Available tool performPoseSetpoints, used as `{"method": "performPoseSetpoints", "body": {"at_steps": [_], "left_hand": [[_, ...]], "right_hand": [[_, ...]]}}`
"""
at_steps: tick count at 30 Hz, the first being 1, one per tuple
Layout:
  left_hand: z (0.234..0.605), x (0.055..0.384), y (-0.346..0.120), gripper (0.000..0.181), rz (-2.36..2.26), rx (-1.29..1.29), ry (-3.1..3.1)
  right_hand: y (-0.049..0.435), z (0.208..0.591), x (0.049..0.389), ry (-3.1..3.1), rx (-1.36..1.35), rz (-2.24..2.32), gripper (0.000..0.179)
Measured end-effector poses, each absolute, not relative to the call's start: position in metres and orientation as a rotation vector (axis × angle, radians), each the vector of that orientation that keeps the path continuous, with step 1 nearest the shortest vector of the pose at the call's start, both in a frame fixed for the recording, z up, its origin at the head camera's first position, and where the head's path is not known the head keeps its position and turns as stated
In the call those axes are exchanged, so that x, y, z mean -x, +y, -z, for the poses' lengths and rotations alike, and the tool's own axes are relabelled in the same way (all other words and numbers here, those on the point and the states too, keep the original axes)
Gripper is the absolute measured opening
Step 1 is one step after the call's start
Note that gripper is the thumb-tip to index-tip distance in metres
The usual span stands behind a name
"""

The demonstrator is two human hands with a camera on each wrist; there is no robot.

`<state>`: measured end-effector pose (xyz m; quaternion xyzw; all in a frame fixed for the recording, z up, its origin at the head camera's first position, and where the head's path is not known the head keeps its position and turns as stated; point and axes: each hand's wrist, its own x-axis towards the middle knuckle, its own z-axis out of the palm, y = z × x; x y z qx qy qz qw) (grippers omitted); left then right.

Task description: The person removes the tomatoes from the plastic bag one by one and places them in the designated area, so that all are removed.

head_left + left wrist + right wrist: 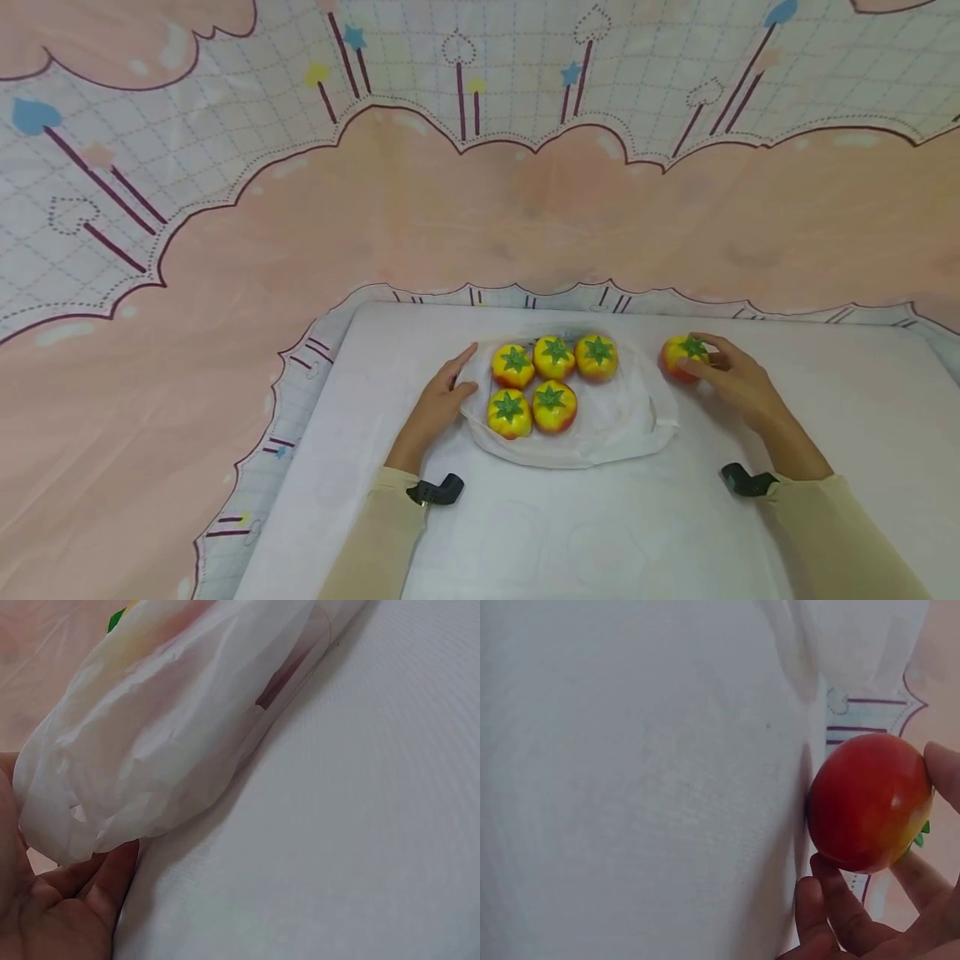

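Several red-and-yellow tomato-like fruits (554, 406) with green star-shaped tops sit in two rows on a rumpled white plastic bag (615, 429). My left hand (441, 398) is at the bag's left edge, thumb and forefinger extended. Thin folds of the bag (150, 765) lie against that hand in the left wrist view, where some of its fingers are hidden. To the right of the bag, my right hand (738, 383) holds another tomato-like fruit (678, 360) between thumb and fingers. In the right wrist view this fruit (870, 802) shows its red side, close to the tabletop.
A white-covered table (525, 533) lies under everything. Behind it hangs a peach-and-white cloth (525, 208) printed with candles and stars. Dark wrist cameras (438, 490) sit at both cuffs.
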<state>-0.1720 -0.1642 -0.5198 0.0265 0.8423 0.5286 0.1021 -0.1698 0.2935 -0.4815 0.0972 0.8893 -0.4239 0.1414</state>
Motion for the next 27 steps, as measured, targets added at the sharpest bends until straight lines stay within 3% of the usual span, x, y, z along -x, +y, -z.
{"method": "performPoseSetpoints", "body": {"at_steps": [11, 27], "left_hand": [[0.5168, 0.1698, -0.1634, 0.061, -1.575, -0.084, 2.477], [0.5181, 0.1702, -0.1641, 0.061, -1.564, -0.082, 2.489]], "right_hand": [[0.2998, 0.4817, 0.1672, 2.527, -0.24, 1.289, 0.088], [0.2995, 0.4836, 0.1684, 2.532, -0.266, 1.247, 0.096]]}}
